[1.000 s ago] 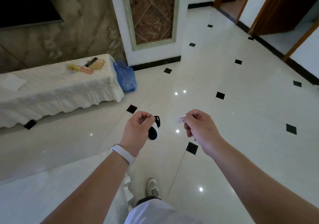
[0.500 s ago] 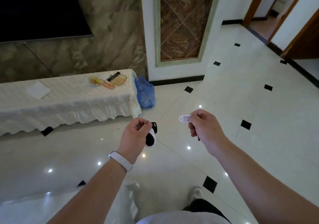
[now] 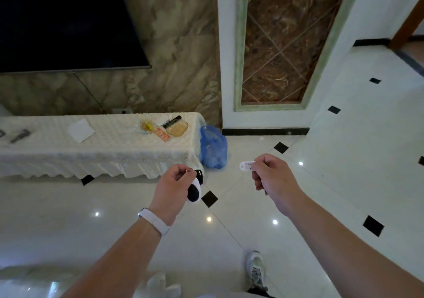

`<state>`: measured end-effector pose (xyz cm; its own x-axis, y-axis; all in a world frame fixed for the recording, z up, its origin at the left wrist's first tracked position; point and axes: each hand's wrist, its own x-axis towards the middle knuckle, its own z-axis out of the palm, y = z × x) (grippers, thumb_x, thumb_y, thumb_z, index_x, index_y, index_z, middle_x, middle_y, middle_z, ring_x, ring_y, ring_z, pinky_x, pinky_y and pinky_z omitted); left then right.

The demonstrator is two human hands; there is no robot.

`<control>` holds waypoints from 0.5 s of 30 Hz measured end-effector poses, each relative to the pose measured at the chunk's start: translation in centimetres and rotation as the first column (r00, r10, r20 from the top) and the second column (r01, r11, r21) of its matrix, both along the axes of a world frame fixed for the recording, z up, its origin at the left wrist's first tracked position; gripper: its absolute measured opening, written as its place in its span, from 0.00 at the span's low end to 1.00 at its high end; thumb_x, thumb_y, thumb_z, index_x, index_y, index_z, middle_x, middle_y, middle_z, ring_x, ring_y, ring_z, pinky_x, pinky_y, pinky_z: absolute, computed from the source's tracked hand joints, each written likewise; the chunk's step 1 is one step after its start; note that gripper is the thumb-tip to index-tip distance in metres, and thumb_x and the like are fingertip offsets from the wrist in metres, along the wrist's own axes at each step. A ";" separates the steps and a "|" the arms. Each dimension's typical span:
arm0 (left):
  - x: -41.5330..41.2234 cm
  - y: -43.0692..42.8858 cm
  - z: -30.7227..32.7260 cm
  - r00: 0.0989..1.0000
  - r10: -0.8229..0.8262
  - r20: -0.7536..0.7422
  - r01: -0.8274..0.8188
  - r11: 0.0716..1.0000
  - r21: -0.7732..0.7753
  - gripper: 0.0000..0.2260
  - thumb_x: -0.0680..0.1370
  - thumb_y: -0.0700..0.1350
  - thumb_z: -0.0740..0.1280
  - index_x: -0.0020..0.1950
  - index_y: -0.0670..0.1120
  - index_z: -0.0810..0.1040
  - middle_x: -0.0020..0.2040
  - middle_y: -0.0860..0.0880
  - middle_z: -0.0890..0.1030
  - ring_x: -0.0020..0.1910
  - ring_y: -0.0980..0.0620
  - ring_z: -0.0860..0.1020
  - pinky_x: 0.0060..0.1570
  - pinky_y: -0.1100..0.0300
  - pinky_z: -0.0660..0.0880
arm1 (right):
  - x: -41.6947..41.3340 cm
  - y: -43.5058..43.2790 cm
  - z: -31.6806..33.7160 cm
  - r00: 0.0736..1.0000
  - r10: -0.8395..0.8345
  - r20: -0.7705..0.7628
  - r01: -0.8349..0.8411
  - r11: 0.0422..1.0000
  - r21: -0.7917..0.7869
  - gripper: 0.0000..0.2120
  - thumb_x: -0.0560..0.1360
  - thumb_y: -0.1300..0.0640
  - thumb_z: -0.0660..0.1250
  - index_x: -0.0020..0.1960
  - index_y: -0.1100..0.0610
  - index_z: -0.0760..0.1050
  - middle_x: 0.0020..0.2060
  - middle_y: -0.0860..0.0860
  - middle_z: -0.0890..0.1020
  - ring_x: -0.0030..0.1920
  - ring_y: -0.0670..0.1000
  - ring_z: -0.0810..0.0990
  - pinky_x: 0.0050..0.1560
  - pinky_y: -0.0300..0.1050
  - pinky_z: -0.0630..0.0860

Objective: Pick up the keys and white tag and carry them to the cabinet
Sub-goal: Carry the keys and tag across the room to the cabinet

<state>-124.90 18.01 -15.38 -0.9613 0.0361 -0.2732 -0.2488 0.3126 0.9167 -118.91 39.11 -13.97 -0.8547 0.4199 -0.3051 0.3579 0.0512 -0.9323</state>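
My left hand [image 3: 174, 184] is closed on a key ring, and the keys [image 3: 195, 188], a black fob and a black-and-white oval fob, dangle below my fingers. My right hand [image 3: 271, 177] pinches a white tag [image 3: 246, 165] that sticks out to the left of my fingers; a small dark key tip shows under that hand. Both hands are held out at waist height above the glossy floor. The low cabinet [image 3: 96, 153], draped in a white lace cloth, stands ahead on the left against the marble wall.
On the cabinet top lie a white paper [image 3: 81, 130], a glass dish [image 3: 177, 129] with a black remote across it, snack packets and grey tools at the far left. A blue plastic bag [image 3: 213, 148] sits on the floor by the cabinet's right end. A television [image 3: 64, 22] hangs above.
The view has swung left and closer to the cabinet, which now fills more of the frame. Both hands keep their grips on the keys and the tag.
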 end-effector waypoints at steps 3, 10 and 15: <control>-3.3 3.2 0.2 0.998 0.056 -0.028 -0.056 0.998 0.003 0.02 0.74 0.46 0.68 0.43 0.48 0.79 0.40 0.46 0.82 0.38 0.49 0.77 0.38 0.57 0.73 | -3.6 3.5 -0.1 0.998 0.055 0.013 -0.055 0.998 0.027 0.08 0.75 0.62 0.62 0.38 0.59 0.75 0.30 0.54 0.76 0.30 0.51 0.72 0.20 0.32 0.66; -8.5 6.1 1.0 0.987 0.162 -0.022 -0.161 0.986 0.054 0.02 0.75 0.44 0.68 0.43 0.47 0.78 0.37 0.49 0.81 0.36 0.51 0.77 0.34 0.59 0.71 | -11.3 6.7 -0.3 0.986 0.163 0.031 -0.164 0.986 0.033 0.07 0.75 0.62 0.62 0.41 0.65 0.76 0.30 0.55 0.77 0.29 0.51 0.72 0.21 0.34 0.67; -12.9 5.2 0.1 0.964 0.266 -0.003 -0.265 0.963 0.056 0.03 0.75 0.44 0.67 0.44 0.45 0.79 0.37 0.48 0.81 0.36 0.51 0.77 0.35 0.59 0.72 | -17.7 5.8 -1.6 0.970 0.232 0.071 -0.235 0.971 0.038 0.08 0.76 0.60 0.62 0.42 0.63 0.77 0.30 0.54 0.77 0.30 0.51 0.73 0.19 0.32 0.67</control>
